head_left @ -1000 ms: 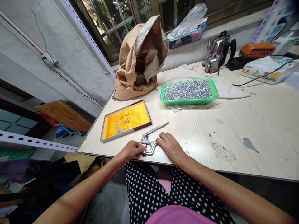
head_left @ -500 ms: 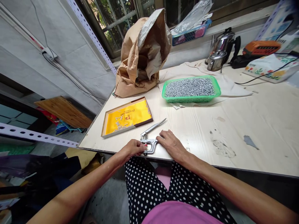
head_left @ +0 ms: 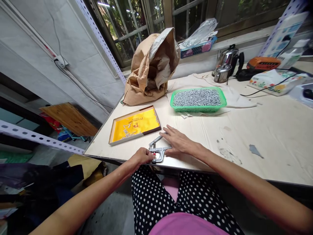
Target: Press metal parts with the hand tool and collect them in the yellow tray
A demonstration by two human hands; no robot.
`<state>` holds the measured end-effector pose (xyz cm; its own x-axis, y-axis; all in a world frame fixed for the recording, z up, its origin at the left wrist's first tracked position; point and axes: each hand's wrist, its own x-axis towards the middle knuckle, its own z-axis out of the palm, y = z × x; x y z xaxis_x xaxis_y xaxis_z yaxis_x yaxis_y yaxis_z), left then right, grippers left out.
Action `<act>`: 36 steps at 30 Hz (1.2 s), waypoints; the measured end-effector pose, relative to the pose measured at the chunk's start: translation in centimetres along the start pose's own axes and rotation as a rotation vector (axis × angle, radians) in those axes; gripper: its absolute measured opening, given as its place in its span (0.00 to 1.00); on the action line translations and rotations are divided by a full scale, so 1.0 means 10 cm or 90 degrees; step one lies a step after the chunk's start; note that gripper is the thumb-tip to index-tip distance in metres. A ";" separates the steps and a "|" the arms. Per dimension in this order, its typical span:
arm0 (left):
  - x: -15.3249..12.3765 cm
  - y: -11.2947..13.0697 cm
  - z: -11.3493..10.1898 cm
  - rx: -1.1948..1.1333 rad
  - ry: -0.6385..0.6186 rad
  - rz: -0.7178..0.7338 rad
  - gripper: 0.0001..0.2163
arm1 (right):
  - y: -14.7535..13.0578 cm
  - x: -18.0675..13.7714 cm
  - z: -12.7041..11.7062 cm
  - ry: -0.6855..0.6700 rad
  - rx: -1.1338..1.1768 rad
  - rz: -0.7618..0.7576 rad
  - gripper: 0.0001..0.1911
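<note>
Hand pliers, grey metal with a spring and a red part at the jaws, lie near the table's front edge, like snap-fastener pliers. My left hand is closed in a pinch at the jaw end; whatever its fingertips hold is hidden. Across the handles spreads my right hand, its fingers stretched over the upper handle and the thumb by the lower one. Behind the pliers lies a shallow box with a yellow bottom and small silvery pieces in it.
A green basket full of small metal pieces stands farther back. Left of it sits a large crumpled brown paper bag. Metal pots, an orange-and-black device and a cable are at the back right. The table edge runs before me.
My right hand has moved from the lower handle up over the upper handle, its fingers spreading. My left hand stays at the jaws. The view has shifted slightly.
</note>
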<state>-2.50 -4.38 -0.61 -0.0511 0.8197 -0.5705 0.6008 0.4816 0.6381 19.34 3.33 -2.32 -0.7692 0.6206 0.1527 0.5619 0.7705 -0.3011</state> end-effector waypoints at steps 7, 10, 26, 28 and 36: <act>-0.04 0.01 0.02 0.024 0.030 0.003 0.18 | 0.13 0.29 -0.07 -0.170 -0.066 0.021 0.55; -0.01 -0.03 0.03 0.033 0.049 0.011 0.17 | 0.13 0.24 -0.06 -0.154 -0.062 0.036 0.53; 0.03 -0.06 0.01 0.007 0.007 0.034 0.19 | 0.08 0.16 -0.10 -0.156 -0.068 0.048 0.55; 0.02 -0.06 0.01 0.000 0.006 0.030 0.19 | 0.09 0.18 -0.12 -0.149 -0.079 0.035 0.52; 0.00 -0.12 0.04 0.037 0.054 0.064 0.18 | 0.06 0.13 -0.11 -0.117 -0.077 0.030 0.47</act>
<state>-2.96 -5.07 -1.58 -0.0536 0.8872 -0.4582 0.6510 0.3790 0.6577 18.97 4.75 -1.20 -0.7774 0.6280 -0.0367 0.6227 0.7599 -0.1866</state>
